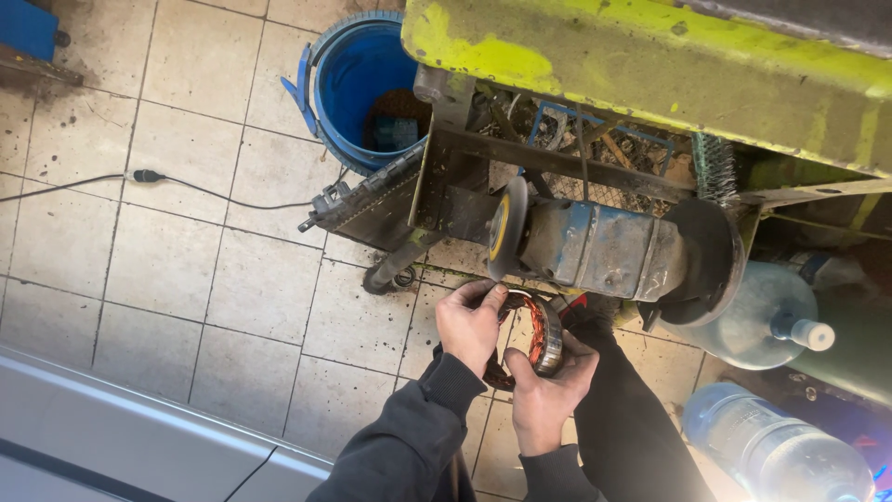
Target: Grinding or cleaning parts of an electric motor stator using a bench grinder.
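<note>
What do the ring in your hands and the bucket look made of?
Ring: looks like dull grey steel, with coppery-orange wire windings inside, held by the left hand and right hand. Bucket: likely plastic, judging by its smooth, uniform blue wall.

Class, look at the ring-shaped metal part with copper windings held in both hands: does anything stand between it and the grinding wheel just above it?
Nothing visible does. The ring-shaped metal part with copper windings sits in the left hand and right hand, directly below the grey grinding wheel with a yellow centre. Only open air shows in the gap.
</note>
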